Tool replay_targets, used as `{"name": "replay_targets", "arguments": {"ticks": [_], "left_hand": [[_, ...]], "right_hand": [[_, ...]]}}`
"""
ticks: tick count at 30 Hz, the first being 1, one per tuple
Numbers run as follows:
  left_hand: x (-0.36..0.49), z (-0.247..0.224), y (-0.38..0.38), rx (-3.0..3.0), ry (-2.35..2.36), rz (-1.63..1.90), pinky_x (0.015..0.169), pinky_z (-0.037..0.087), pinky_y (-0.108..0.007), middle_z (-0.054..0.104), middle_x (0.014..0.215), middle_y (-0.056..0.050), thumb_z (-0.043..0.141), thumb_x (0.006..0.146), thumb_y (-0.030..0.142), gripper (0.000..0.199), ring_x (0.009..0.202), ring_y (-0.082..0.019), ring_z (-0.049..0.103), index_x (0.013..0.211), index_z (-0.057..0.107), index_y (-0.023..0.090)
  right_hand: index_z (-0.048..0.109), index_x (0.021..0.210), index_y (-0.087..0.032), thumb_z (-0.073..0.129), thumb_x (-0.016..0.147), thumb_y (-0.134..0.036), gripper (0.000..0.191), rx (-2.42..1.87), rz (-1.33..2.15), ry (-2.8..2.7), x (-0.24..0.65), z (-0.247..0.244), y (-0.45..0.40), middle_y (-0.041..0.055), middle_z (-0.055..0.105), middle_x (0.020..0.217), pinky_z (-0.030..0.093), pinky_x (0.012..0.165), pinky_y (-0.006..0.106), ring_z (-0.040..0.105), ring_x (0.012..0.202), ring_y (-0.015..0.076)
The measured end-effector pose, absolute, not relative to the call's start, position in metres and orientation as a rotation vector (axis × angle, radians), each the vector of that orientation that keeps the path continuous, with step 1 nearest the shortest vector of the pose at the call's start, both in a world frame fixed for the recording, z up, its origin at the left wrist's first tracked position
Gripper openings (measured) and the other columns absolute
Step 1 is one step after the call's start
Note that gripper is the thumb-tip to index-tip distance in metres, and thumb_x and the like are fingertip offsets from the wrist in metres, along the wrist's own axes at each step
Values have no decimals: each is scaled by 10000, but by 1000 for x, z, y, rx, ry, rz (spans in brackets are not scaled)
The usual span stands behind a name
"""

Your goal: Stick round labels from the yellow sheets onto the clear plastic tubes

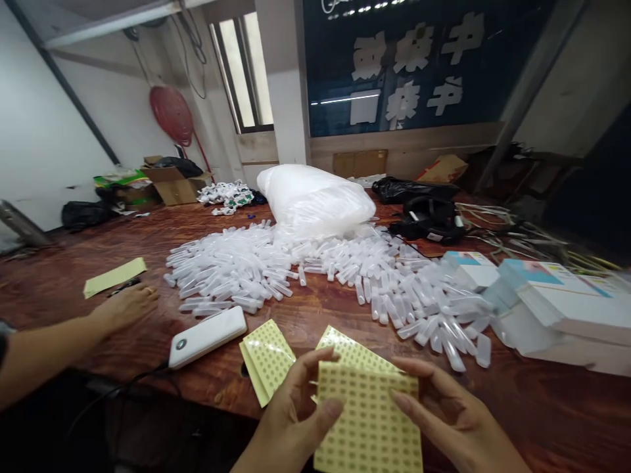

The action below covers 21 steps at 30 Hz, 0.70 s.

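Note:
My left hand (296, 414) and my right hand (448, 414) both grip a yellow sheet of small round stickers (367, 420) at the table's near edge, thumbs on its face. Another sticker sheet (348, 348) lies just behind it, and a folded stack of sheets (266, 358) lies to the left. A wide heap of small clear plastic tubes (315, 269) spreads across the red-brown wooden table (73, 289) beyond my hands.
Another person's hand (123, 305) rests on the table at left, near a yellow paper (113, 276). A white power bank (207, 335) with a cable lies left of the sheets. A big white plastic bag (315, 197) sits behind the tubes; white boxes (557, 302) are stacked at right.

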<state>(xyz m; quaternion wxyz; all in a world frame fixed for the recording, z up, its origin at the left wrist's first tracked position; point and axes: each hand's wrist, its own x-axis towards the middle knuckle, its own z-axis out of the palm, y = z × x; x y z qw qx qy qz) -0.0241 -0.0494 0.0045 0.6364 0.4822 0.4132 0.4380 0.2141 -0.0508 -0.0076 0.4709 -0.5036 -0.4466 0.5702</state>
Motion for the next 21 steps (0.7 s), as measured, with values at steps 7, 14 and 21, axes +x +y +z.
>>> {"name": "replay_targets", "arguments": {"ticks": [7, 14, 21], "left_hand": [[-104, -22, -39, 1750, 1652, 1150, 1160, 418, -542, 612, 1355, -89, 542, 1051, 351, 212, 1351, -297, 536, 1235, 622, 283], [-124, -48, -41, 1928, 1862, 1048, 1147, 392, -693, 560, 1462, -91, 577, 1005, 277, 304, 1410, -350, 495, 1305, 587, 324], [-121, -68, -40, 2022, 1893, 1011, 1086, 485, -672, 625, 1404, -102, 599, 991, 293, 296, 1344, -363, 577, 1287, 601, 303]], "right_hand": [[708, 1223, -181, 588, 832, -641, 616, -1701, 400, -1672, 253, -57, -15, 183, 760, 1235, 607, 924, 631, 734, 1130, 431], [636, 1233, -271, 496, 1034, -500, 334, -1180, -54, -2147, 171, -50, -11, 79, 788, 1067, 680, 715, 416, 795, 948, 288], [516, 1413, -205, 710, 921, -398, 562, -1306, 90, -2135, 78, -54, 1, 170, 743, 1220, 589, 887, 649, 728, 1104, 431]]}}
